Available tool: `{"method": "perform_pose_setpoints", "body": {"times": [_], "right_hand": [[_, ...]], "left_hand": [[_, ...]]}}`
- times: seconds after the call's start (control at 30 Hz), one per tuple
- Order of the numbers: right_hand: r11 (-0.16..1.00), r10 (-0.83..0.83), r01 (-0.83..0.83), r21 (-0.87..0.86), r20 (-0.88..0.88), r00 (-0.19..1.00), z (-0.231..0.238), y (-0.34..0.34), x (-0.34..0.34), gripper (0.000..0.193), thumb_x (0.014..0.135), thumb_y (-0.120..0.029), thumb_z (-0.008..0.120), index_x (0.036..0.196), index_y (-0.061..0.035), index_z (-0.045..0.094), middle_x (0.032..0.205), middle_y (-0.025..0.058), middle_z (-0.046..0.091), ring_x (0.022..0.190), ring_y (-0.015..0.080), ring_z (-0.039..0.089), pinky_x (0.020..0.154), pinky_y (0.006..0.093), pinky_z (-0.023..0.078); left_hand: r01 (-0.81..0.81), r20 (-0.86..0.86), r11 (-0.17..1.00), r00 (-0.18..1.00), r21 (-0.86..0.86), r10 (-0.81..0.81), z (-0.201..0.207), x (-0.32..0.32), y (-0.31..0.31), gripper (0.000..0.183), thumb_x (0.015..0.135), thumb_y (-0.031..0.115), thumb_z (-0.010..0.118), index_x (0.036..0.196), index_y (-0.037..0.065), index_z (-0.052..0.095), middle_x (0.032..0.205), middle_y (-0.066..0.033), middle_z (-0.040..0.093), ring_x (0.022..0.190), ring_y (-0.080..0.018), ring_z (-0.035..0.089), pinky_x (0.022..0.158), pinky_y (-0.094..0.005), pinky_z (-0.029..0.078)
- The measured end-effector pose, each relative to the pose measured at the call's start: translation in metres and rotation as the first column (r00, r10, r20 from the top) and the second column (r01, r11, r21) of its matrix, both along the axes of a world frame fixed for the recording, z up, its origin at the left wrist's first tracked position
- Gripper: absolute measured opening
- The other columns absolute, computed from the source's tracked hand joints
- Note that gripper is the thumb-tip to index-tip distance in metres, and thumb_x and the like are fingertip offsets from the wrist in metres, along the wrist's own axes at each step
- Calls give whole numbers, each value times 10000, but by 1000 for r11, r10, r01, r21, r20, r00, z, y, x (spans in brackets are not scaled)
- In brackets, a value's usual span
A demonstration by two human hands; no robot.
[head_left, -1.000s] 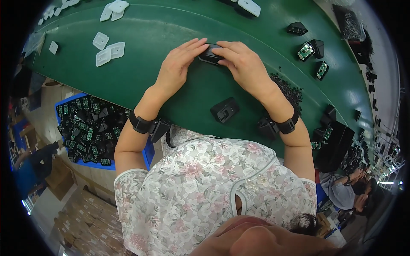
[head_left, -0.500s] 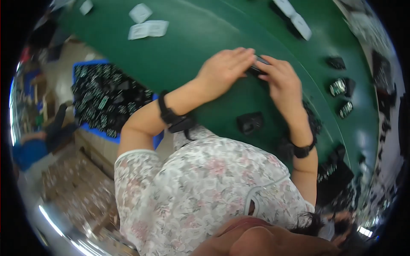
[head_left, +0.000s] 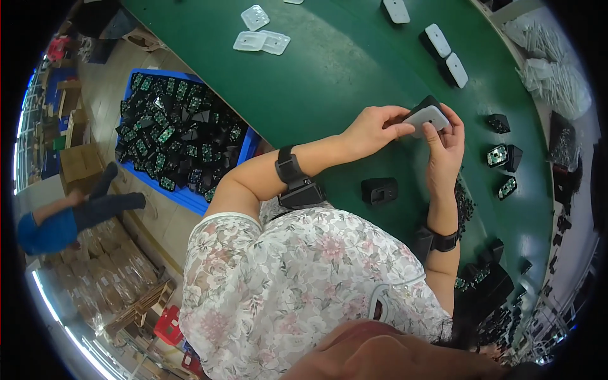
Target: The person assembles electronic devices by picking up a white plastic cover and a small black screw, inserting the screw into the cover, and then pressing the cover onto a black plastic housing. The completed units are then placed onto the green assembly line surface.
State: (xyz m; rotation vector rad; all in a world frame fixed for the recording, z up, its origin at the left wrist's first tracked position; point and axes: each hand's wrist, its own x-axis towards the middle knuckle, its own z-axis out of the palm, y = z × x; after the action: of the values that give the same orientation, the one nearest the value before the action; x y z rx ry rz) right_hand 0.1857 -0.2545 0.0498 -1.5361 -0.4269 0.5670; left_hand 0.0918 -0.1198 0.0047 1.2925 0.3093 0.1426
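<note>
Both hands hold a small black plastic housing with a white rounded cover plate (head_left: 429,118) on its upper face. My right hand (head_left: 447,147) grips it from the right, thumb lying on the white plate and fingers curled around the far side. At its left edge, my left hand (head_left: 377,132) pinches it between thumb and fingers. Closer to my body, an open black housing (head_left: 380,190) rests on the green table. Small black parts (head_left: 465,206) lie scattered beside my right forearm.
Loose white plates (head_left: 262,42) lie at the far left of the green table (head_left: 329,76). Several black housings with white plates (head_left: 437,40) stand at the far right. Housings with green circuit boards (head_left: 498,156) sit at right. A blue crate (head_left: 196,201) full of similar parts stands left, below the table.
The held housing has turned so its white plate shows, and my fingers, which covered it before, now grip its edges. The whole view has shifted.
</note>
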Motion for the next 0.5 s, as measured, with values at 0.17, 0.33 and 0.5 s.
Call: {"method": "perform_pose_setpoints", "body": {"times": [0.17, 0.33, 0.5], "right_hand": [[997, -31, 46, -57, 245, 969, 10, -24, 31, 468, 854, -20, 642, 1288, 2, 465, 1185, 106, 573, 1085, 166, 552, 962, 288, 416], [943, 107, 92, -321, 552, 827, 23, -54, 79, 412, 827, -42, 649, 1230, -36, 564, 1163, 67, 589, 1072, 173, 558, 957, 295, 416], [846, 188, 122, -520, 504, 843, 25, -53, 107, 286, 823, -67, 649, 1100, -21, 589, 1062, 61, 634, 1009, 169, 595, 923, 297, 445]], "left_hand": [[-330, 260, 666, 943, 668, 207, 7, -11, 62, 241, 852, 144, 597, 1068, 40, 623, 957, -130, 647, 857, -304, 617, 767, -390, 486], [-252, 310, -183, 821, 950, 479, -20, -67, 197, 278, 871, 206, 580, 1069, 18, 628, 1054, -180, 632, 976, -360, 576, 865, -428, 443], [78, 7, -80, 669, 994, 744, -62, -98, 257, 599, 857, 529, 575, 1210, 46, 573, 1146, -230, 561, 1050, -402, 531, 912, -459, 425]]}}
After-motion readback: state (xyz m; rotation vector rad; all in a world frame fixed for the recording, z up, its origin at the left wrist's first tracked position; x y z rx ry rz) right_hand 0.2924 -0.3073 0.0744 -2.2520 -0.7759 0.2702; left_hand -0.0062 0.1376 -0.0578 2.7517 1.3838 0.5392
